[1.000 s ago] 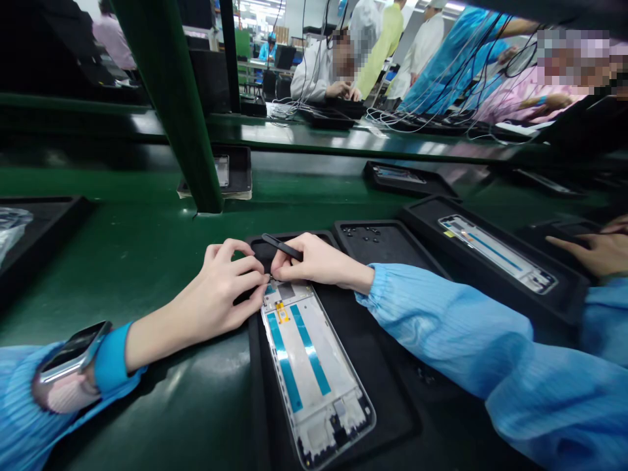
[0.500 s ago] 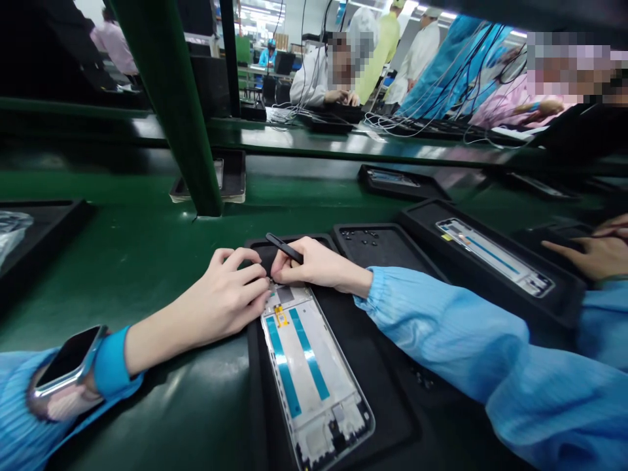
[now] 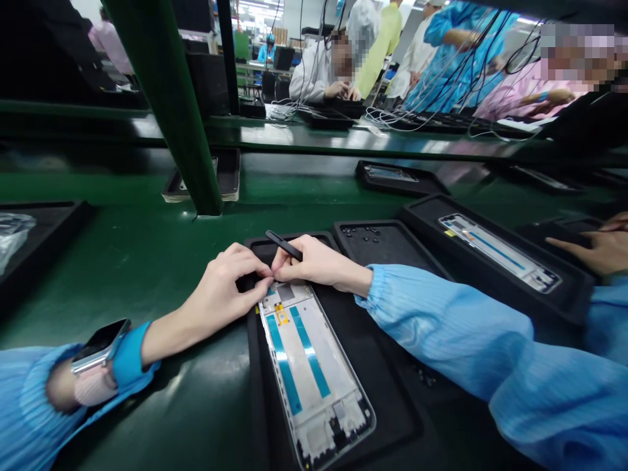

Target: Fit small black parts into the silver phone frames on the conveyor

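A silver phone frame (image 3: pixel 314 366) with two blue strips and a small orange flex piece lies in a black foam tray (image 3: pixel 392 392). At its top end my right hand (image 3: pixel 314 261) holds a black pen-like tool (image 3: pixel 283 245), its upper end pointing up and left; the lower tip is hidden. My left hand (image 3: pixel 228 281) pinches at the top left corner of the frame, fingertips against those of my right hand. Whatever lies between the left fingertips is too small to make out.
Small black parts sit in a tray (image 3: pixel 387 245) behind my right forearm. Right of it, another tray (image 3: pixel 505 288) holds a phone frame, near a co-worker's hand (image 3: pixel 598 252). A green post (image 3: pixel 181 111) stands at back left; a tray (image 3: pixel 49 229) lies far left.
My left hand has changed from loosely curled fingers to a pinch, with its wrist shifted right. My right hand stays almost still. The trays along the line have shifted slightly in view.
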### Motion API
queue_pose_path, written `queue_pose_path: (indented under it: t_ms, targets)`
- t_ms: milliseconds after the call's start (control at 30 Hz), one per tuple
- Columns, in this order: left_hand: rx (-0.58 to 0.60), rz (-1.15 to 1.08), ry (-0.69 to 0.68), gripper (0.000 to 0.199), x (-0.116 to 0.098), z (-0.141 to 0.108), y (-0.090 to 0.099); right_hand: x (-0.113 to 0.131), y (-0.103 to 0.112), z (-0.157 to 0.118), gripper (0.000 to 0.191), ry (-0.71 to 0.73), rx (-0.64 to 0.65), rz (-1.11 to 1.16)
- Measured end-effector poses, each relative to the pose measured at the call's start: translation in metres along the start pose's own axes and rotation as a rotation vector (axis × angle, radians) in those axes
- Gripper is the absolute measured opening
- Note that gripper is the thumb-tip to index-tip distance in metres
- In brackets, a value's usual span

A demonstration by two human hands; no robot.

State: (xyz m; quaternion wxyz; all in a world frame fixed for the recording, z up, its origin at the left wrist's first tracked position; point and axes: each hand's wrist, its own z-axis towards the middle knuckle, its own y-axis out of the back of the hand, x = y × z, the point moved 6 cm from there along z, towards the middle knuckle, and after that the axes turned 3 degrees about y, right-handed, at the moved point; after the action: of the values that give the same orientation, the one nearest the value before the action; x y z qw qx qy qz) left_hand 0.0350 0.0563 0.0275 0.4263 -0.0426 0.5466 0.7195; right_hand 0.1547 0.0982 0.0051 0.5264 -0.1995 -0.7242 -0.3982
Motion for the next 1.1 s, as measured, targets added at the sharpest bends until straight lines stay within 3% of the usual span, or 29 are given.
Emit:
queue_pose_path:
  t_ms: [300, 800, 1100]
  targets:
    - [0.027, -0.021, 0.012, 0.011, 0.0021, 0.0003, -0.0025, 0.0048, 0.0002, 0.0008, 0.003, 0.012, -0.032, -0.097]
    - [0.022, -0.009, 0.012, 0.010, 0.0016, -0.0003, -0.0020, 0.0030, -0.0018, 0.0005, 0.003, -0.009, -0.012, -0.043]
    - [0.033, 0.000, -0.007, 0.010, 0.0028, -0.0003, -0.0037, 0.0059, -0.0018, 0.0012, 0.007, 0.055, -0.050, -0.193]
